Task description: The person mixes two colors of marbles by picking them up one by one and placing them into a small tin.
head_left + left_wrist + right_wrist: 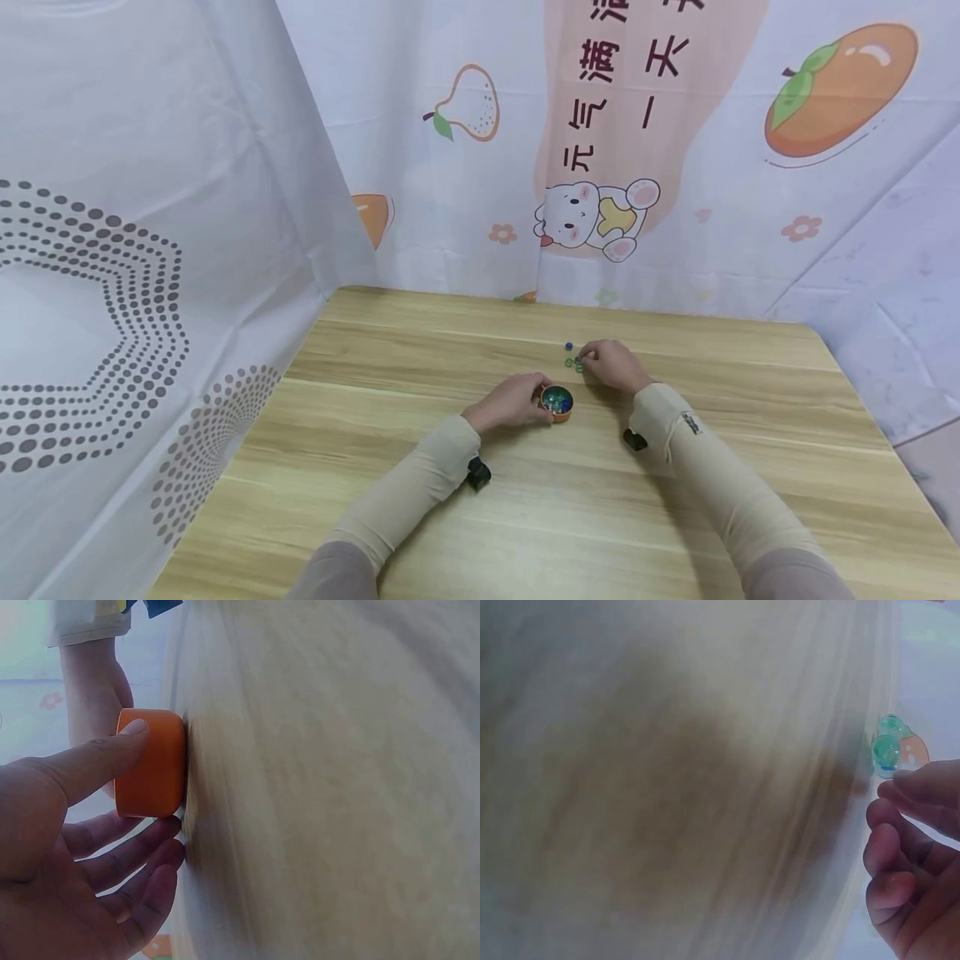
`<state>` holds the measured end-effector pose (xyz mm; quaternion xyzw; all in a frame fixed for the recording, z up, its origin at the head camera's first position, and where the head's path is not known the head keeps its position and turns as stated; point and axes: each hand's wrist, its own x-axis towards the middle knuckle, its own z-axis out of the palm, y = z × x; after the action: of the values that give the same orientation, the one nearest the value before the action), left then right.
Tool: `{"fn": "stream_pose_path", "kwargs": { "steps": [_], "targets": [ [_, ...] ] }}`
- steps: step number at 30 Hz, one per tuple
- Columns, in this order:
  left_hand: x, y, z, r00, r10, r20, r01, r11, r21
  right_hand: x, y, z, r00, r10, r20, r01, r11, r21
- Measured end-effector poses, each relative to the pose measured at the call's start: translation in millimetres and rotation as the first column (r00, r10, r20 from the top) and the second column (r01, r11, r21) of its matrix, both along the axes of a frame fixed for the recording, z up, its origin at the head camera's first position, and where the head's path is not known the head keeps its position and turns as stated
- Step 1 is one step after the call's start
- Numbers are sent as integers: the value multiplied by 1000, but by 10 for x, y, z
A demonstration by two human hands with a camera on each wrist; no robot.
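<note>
We're seeing the left hand [513, 402] gripping the orange cup [159, 776], probably steadying it upright on the table [592, 508]; the right hand [615, 367] is reaching the green beads [886, 752], fingertips narrow, whether pinching one we can't tell.

Behind a wood-grain table [540, 525] hangs a white cloth [465, 258]. Its prints are turned sideways: dark characters [598, 61] on a peach band [558, 100], with a white bear [566, 217] below. Left of the band is an outlined pear [486, 104] with a green leaf; to the right, a large orange fruit [847, 92]. A pink flower [503, 233] lies on either side of the bear. Left of the table hangs a pale sheet [247, 233] patterned with grey dots [135, 250].
</note>
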<state>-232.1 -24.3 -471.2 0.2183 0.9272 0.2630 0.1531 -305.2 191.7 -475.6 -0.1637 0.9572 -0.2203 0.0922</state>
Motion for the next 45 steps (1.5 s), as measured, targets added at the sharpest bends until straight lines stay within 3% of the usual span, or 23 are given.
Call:
{"fn": "stream_pose_path", "kwargs": {
  "steps": [8,17,36,45],
  "targets": [
    [-6,-23,-16,1000,5,-5,-5,1000,-15,-131,-60,21,996,-85,-18,84,994,-68],
    [0,-5,-15,1000,-22,-19,22,1000,-1,-330,-125,-38,997,-78,-5,78,995,-68],
    [-15,-2,-33,1000,-9,-6,9,1000,9,-287,-169,24,999,-35,-21,34,998,-60],
    [-5,-6,-23,1000,3,-5,-3,1000,4,-174,-154,115,999,-24,-41,21,996,-85]
  ]
}}
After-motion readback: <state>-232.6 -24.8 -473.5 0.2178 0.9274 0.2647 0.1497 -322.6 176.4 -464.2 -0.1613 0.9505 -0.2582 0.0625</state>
